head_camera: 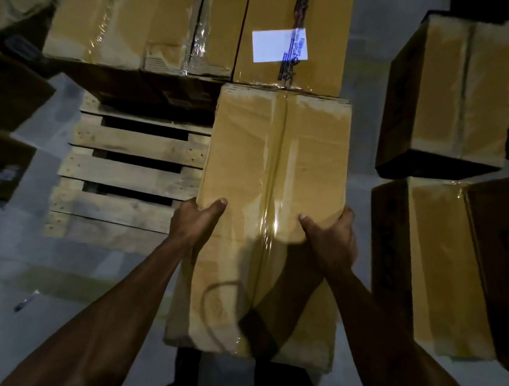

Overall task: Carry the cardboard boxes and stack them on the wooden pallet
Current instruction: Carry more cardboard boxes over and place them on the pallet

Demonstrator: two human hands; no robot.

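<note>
A taped cardboard box [275,153] sits in front of me, over the right part of the wooden pallet [127,165]. My left hand [194,222] grips its near left corner, thumb on top. My right hand [331,238] grips the near right corner the same way. Directly below it, nearer to me, is another brown box [223,301]. At the pallet's far end stand a box with a white label [293,41] and a taped box [123,26] to its left. The pallet's left slats are bare.
Two more boxes [450,92] [435,265] stand on the grey floor to the right. Dark boxes [14,92] line the left edge. A small pen-like object [24,301] lies on the floor at lower left.
</note>
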